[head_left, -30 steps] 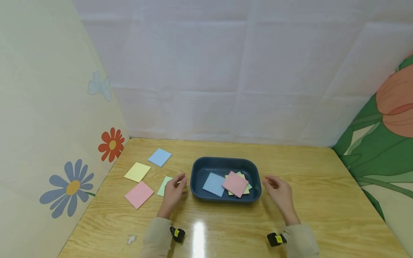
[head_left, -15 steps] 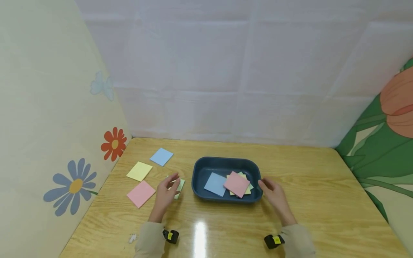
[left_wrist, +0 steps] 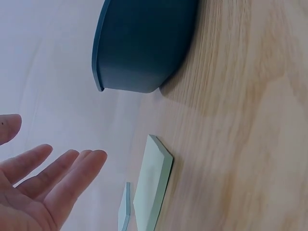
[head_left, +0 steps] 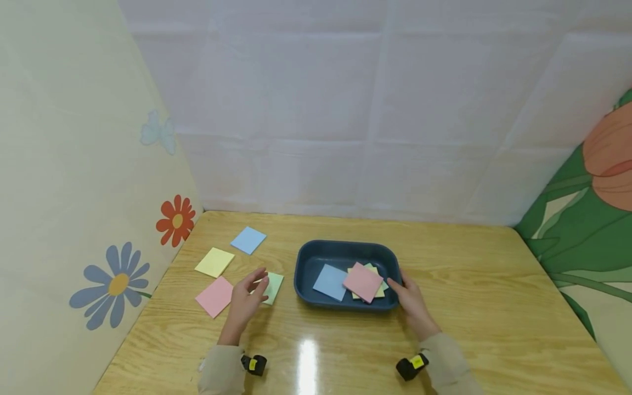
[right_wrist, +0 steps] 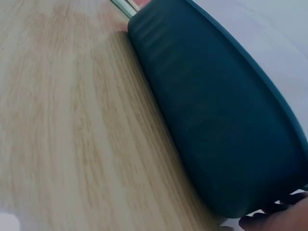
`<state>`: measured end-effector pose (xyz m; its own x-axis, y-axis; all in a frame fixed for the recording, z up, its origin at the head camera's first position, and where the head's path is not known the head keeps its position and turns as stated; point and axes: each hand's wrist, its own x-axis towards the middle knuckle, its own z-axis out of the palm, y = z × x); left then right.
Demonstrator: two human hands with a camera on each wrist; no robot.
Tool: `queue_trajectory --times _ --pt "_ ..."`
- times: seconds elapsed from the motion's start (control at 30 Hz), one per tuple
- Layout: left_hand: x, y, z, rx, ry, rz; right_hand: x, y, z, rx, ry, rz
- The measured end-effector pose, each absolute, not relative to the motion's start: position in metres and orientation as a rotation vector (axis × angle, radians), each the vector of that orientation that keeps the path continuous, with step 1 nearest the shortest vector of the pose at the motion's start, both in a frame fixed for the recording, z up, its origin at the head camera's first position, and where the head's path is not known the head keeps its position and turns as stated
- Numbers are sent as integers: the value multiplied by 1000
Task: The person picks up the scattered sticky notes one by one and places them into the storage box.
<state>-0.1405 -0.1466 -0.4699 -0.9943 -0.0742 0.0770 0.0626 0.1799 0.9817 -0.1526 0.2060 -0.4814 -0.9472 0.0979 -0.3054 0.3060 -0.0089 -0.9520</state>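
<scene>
A dark blue rectangular tub [head_left: 316,252] stands mid-table. Inside it lie a blue sticky-note pad [head_left: 329,282] and a pink pad [head_left: 363,281], which overlaps a yellow pad [head_left: 378,293] and a green one. My right hand [head_left: 416,308] grips the tub's right end, thumb over the rim and fingers outside; the right wrist view shows fingertips [right_wrist: 279,220] against the tub's end. My left hand [head_left: 244,300] hovers by a green sticky-note pad [head_left: 274,287], partly covering it from above. In the left wrist view, its fingers [left_wrist: 79,180] are extended, apart from the green pad [left_wrist: 153,185].
To the left on the wooden table [head_left: 474,274] lie a blue pad [head_left: 248,240], a yellow pad [head_left: 214,262] and a pink pad [head_left: 214,297]. A white cloth [head_left: 296,109] hangs behind the table, with flower-printed panels at both sides.
My left hand has moved left, away from the tub, uncovering more of the green pad. My right hand has come in from beside the tub to grip its right rim.
</scene>
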Motion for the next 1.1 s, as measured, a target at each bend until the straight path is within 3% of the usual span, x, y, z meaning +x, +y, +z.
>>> queue_trajectory --times 1.1 --pt "-162 -175 -477 276 -2693 -1571 -154 198 -488 479 1916 -2297"
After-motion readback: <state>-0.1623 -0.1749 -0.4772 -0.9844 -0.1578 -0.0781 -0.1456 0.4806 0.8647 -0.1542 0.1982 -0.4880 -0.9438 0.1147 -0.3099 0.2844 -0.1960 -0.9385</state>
